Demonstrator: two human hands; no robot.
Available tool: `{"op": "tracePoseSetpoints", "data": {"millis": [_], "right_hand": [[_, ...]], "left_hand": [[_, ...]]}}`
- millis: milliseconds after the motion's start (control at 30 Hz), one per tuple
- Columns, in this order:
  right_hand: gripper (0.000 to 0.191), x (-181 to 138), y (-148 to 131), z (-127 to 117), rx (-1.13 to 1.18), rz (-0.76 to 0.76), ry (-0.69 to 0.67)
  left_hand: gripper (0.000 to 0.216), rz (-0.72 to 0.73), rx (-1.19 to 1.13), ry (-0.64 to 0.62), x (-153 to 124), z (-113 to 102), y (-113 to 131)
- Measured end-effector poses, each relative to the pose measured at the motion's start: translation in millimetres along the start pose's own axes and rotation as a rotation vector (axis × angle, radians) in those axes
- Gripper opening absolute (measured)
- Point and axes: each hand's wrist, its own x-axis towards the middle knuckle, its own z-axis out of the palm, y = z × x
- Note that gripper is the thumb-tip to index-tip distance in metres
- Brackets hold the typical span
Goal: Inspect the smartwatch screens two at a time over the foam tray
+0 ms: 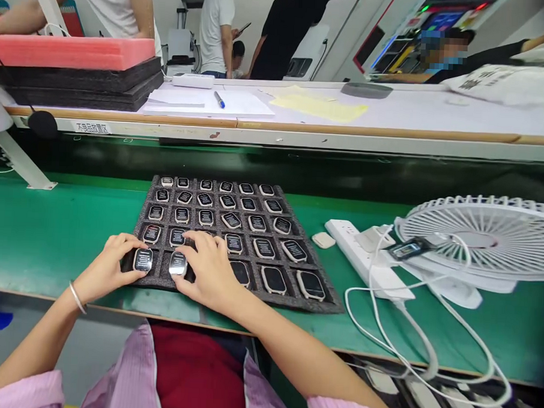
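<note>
A dark foam tray (pixel 327 301) lies on the green bench and holds several smartwatch bodies in rows of pockets. My left hand (pixel 108 268) rests at the tray's near left corner, its fingers pinching a watch body (pixel 143 259) that sits in the front row. My right hand (pixel 209 269) lies over the front row beside it, fingers curled on the neighbouring watch body (pixel 178 263). Both watch screens show white text. Other watches in the front row, such as a dark-screened one (pixel 310 284), lie untouched to the right.
A white power strip (pixel 348 243) with chargers and looping white cables lies right of the tray, next to a white desk fan (pixel 482 237) carrying another watch (pixel 407 250). A raised shelf behind holds foam sheets (pixel 75 69), papers and a pen. Other people stand beyond.
</note>
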Motion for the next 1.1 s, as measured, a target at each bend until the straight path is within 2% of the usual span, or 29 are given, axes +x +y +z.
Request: {"op": "tracePoseSetpoints", "data": {"millis": [67,167,233,300,400,500,600,733,833,933,1000,1100], "right_hand": [[0.037,2.3,-4.9,9.9,-0.052,0.019,-0.024],[0.049,1.4,-7.7,13.4,-0.102,0.023,-0.039],[0.056,-3.0,-6.3,5.5,-0.130,0.003,0.003],[0.047,-9.8,-0.2,-9.3,-0.150,0.010,0.080],[0.029,-23.2,17.8,-35.1,-0.243,0.109,0.156],[0.029,-38.2,37.7,-50.9,-0.425,0.209,0.076],[0.031,-51.6,48.6,-50.6,-0.583,0.244,-0.024],[0.023,-61.8,49.8,-39.6,-0.578,0.198,-0.014],[0.018,-64.6,48.2,-35.5,-0.396,0.191,0.034],[0.010,-66.4,46.7,-36.1,-0.182,0.222,-0.003],[0.003,-64.8,46.9,-39.0,-0.058,0.245,-0.051],[0.005,-50.7,52.2,-47.5,0.268,0.344,-0.009]], "left_hand": [[0.037,-0.001,0.042,-0.008,-3.0,2.2,-7.2],[0.050,-0.014,0.049,-0.013,-3.1,0.1,-6.2],[0.059,-0.017,0.054,0.030,-1.2,-2.0,2.0],[0.051,0.020,0.055,0.104,3.1,1.4,15.8],[0.025,0.141,0.062,0.174,14.7,24.1,45.0],[0.019,0.224,0.180,0.126,29.6,58.5,78.4],[0.027,0.180,0.423,0.074,42.7,83.2,105.5],[0.033,0.123,0.508,0.056,50.3,90.8,118.3],[0.019,0.090,0.402,0.103,48.1,88.7,114.7],[0.008,0.083,0.169,0.050,45.7,83.2,111.1],[0.008,0.067,-0.059,-0.008,48.9,75.9,112.0],[0.015,0.016,-0.536,-0.023,66.2,60.3,118.4]]}}
